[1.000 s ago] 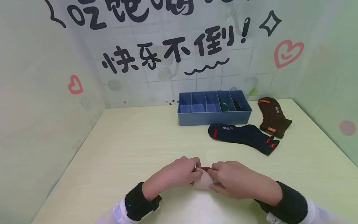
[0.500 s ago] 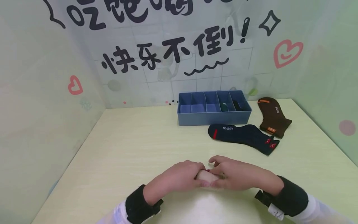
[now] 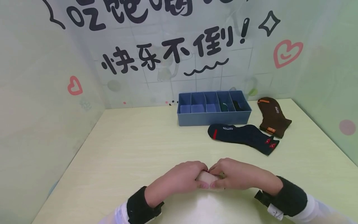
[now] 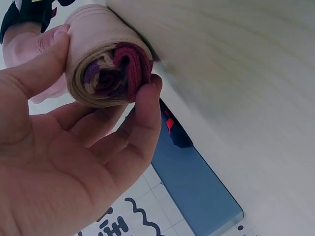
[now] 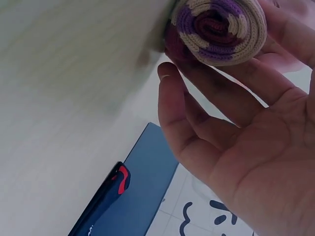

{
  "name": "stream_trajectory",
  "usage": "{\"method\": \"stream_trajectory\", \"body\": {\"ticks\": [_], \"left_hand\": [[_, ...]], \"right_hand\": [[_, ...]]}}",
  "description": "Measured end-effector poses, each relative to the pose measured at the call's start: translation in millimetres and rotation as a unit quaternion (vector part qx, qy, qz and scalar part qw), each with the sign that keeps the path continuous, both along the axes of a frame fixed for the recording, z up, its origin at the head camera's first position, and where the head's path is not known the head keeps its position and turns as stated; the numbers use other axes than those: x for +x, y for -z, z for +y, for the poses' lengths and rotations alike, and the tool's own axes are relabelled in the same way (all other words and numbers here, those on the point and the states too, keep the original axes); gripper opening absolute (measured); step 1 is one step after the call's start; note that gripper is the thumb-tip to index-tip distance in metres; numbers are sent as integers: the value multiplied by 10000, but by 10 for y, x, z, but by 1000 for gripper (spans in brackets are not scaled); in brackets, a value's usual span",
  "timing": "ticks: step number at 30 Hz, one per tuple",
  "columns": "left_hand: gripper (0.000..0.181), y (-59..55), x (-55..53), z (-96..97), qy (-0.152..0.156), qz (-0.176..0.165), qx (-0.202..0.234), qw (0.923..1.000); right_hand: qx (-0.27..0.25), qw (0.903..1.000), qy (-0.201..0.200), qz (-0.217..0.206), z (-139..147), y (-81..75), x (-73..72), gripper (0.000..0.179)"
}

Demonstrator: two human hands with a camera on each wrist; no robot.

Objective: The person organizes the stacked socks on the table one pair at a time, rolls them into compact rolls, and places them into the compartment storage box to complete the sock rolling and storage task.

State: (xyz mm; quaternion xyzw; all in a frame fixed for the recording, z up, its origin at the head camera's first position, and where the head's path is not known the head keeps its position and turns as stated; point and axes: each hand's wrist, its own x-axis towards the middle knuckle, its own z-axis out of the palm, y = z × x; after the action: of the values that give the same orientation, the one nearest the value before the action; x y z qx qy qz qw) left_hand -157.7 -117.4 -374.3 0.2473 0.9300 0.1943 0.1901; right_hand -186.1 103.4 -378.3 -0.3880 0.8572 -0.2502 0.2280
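Between both hands, low over the table in the head view, is a rolled-up sock, beige outside. Its spiralled end shows purple, cream and dark red layers in the right wrist view. My left hand grips one end, thumb on the near side and fingers round the far side. In the left wrist view a dark red fold of the sock lies under those fingertips. At the opposite end, my right hand holds the roll with its thumb in front and fingers behind.
A blue divided box stands at the back, dark items in its two right compartments. A navy sock lies before it, and a brown sock to its right. The pale table meets walls behind and at the sides.
The roll has become more compact and turned slightly between the hands. My right hand's raised index finger has come down onto it, and the left hand has shifted a little right.
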Motion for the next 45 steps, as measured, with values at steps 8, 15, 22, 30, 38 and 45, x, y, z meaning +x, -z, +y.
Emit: {"method": "stream_trajectory", "body": {"ticks": [8, 15, 22, 30, 38, 45], "left_hand": [[49, -35, 29, 2, 99, 193, -168, 9996], [49, -74, 14, -7, 220, 93, -129, 9996], [50, -78, -10, -38, 66, -111, 260, 9996], [71, -225, -431, 4, -1308, 333, 1462, 9800], [70, -441, -1195, 234, -2232, 1308, 2473, 9338], [67, -389, -1751, 436, -2310, 1355, 1596, 9502]], "right_hand": [[-386, 9985, -131, 372, -32, -29, 46, 14], [-443, 9984, 76, 345, -23, -57, 39, 25], [-675, 9976, 75, -152, 28, -83, -38, 28], [-769, 9891, 990, -766, 115, -369, -495, 36], [-1349, 9496, 2670, -931, 39, -745, -1198, 53], [-1152, 9271, 3550, -340, 15, -855, -1664, 46]]}}
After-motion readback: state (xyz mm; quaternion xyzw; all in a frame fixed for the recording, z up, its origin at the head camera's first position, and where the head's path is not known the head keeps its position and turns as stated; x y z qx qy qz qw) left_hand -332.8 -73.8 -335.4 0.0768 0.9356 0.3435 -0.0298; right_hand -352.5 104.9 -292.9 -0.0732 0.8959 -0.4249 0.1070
